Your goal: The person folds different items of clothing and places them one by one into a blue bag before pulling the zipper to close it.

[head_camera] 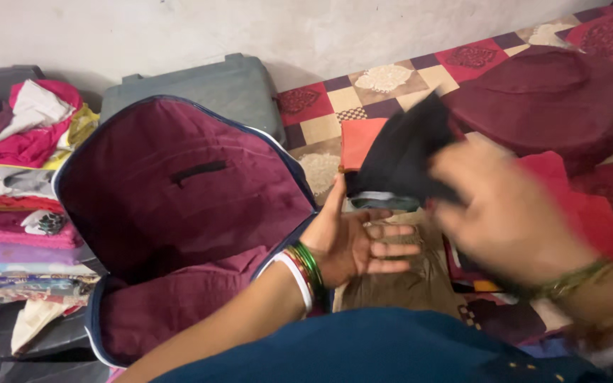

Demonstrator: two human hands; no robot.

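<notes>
Soft, even indoor light, moderately dim; no glare. The pale wall point(179, 28) is evenly lit, and a gentle shadow falls behind the grey case point(207, 89). The right hand point(505, 213) and the black cloth point(399, 159) it grips are smeared by motion blur; the left hand point(360, 245) is sharper. The open bag point(179, 206) and clothes pile point(23, 184) stay reasonably crisp. Slight wide-angle stretch at the edges.

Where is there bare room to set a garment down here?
The open suitcase shows bare maroon lining, lid and base. The patterned bedspread is free between the grey case and maroon cushion. Crowded: the clothes stack and the folded clothes under both hands.
</notes>
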